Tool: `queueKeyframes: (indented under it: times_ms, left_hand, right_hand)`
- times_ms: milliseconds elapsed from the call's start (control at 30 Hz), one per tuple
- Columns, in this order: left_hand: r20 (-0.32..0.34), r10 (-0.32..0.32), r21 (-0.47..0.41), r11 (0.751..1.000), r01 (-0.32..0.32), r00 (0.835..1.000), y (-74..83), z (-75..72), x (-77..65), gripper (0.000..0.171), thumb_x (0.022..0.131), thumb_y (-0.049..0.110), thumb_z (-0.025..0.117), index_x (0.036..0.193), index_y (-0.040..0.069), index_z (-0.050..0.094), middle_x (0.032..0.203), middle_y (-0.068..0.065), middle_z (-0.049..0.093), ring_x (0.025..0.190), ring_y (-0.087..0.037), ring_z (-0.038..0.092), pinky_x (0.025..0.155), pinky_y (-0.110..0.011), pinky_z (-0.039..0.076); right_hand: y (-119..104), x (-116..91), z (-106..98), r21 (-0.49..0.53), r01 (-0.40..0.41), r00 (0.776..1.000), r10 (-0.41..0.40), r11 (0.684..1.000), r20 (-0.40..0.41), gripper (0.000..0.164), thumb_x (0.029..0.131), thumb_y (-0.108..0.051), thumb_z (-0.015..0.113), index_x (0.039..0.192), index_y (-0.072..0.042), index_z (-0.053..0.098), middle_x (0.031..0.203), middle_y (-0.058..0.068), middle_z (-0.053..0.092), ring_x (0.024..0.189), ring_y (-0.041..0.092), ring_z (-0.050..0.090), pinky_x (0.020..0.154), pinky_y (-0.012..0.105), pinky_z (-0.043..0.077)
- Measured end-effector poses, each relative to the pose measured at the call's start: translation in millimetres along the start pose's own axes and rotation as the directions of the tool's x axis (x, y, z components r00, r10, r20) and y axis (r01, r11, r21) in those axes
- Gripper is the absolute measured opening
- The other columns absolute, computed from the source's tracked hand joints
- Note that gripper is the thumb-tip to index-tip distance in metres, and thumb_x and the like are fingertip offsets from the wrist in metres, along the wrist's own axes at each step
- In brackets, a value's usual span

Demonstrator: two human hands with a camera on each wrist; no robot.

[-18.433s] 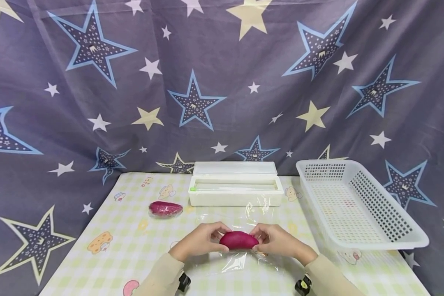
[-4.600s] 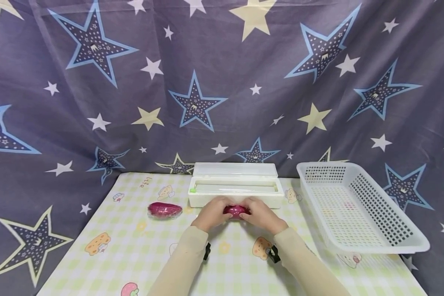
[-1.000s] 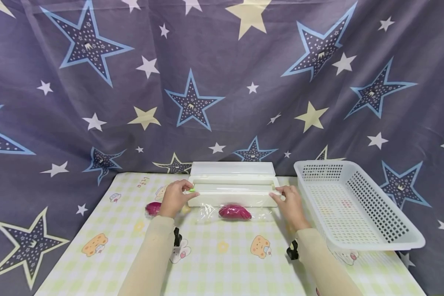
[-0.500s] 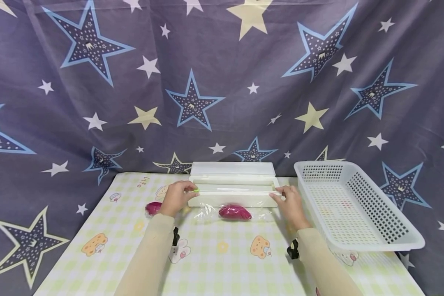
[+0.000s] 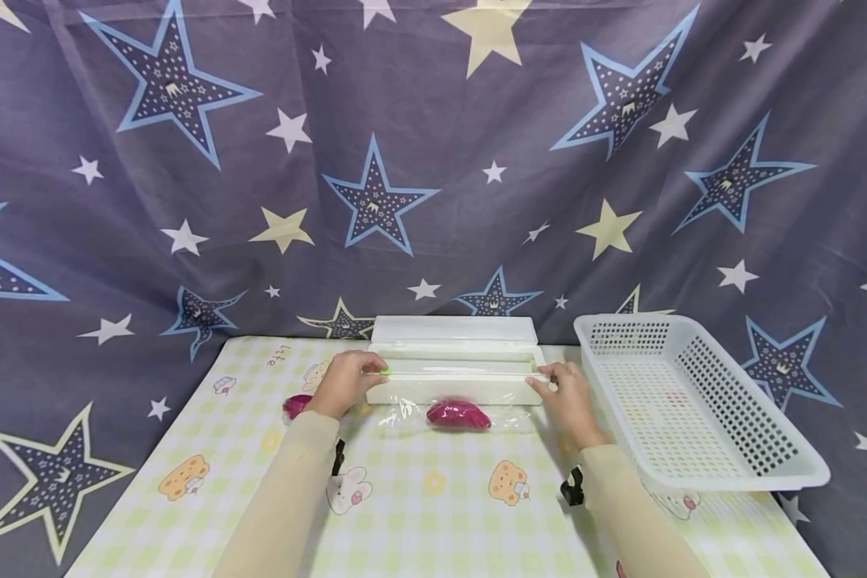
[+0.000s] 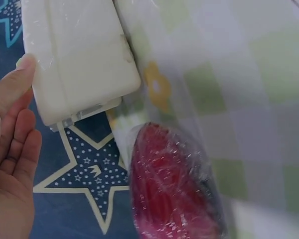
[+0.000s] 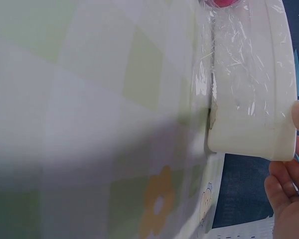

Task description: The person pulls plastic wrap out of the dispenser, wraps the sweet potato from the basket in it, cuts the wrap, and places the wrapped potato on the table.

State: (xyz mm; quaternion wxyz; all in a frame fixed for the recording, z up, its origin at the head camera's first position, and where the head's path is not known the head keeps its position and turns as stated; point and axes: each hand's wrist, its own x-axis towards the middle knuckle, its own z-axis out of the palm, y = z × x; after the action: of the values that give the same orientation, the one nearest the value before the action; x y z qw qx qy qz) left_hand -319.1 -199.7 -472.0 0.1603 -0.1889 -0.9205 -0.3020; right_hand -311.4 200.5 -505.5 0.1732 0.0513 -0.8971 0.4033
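A white cling film dispenser (image 5: 448, 391) stands at the back of the table with its lid (image 5: 455, 330) raised. At its left end, my left hand (image 5: 341, 384) pinches the small green slide cutter (image 5: 385, 372) on the front edge. My right hand (image 5: 569, 401) grips the right end, thumb in front and fingers behind. Against the front wall lies a magenta, sweet-potato-shaped vegetable (image 5: 458, 414) in clear film (image 5: 405, 413) that spreads to both sides. Another film-wrapped magenta vegetable (image 6: 167, 184) lies to the left, partly hidden by my left hand in the head view.
A white perforated plastic basket (image 5: 701, 401) sits on the right, its near corner by the table's right edge. The table wears a green-checked cloth (image 5: 433, 530) with cartoon prints. Behind hangs a dark star-patterned curtain (image 5: 433, 120).
Earlier, both hands held the vegetable on the film, then rolled it toward the dispenser. Now they are at the dispenser's ends; over the last second the green cutter has slid slightly right with my left hand.
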Motion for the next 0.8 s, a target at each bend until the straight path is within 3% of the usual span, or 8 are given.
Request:
queueKeyframes:
  times_ms: [467, 800]
  left_hand:
    - [0.106, 0.036, 0.05, 0.998, -0.041, 0.994, 9.0, -3.7, 5.9, 0.016, 0.082, 0.004, 0.081, 0.096, 0.012, 0.078, 0.097, -0.003, 0.075, 0.09, -0.022, 0.069, 0.084, -0.04, 0.055]
    - [0.18, 0.013, 0.025, 1.0, -0.018, 0.984, 13.5, -4.5, 7.3, 0.022, 0.087, 0.0, 0.076, 0.105, 0.012, 0.077, 0.105, -0.003, 0.074, 0.099, -0.024, 0.069, 0.089, -0.04, 0.055]
  right_hand:
    - [-0.6, 0.9, -1.2, -0.028, 0.006, 1.0, -0.006, 1.0, 0.006, 0.038, 0.088, -0.023, 0.079, 0.112, 0.003, 0.068, 0.102, 0.015, 0.055, 0.095, 0.032, 0.055, 0.087, 0.045, 0.048]
    - [-1.3, -0.4, -2.4, -0.031, 0.021, 1.0, -0.021, 0.999, -0.004, 0.035, 0.088, -0.022, 0.079, 0.111, 0.003, 0.068, 0.101, 0.014, 0.055, 0.095, 0.032, 0.056, 0.085, 0.045, 0.049]
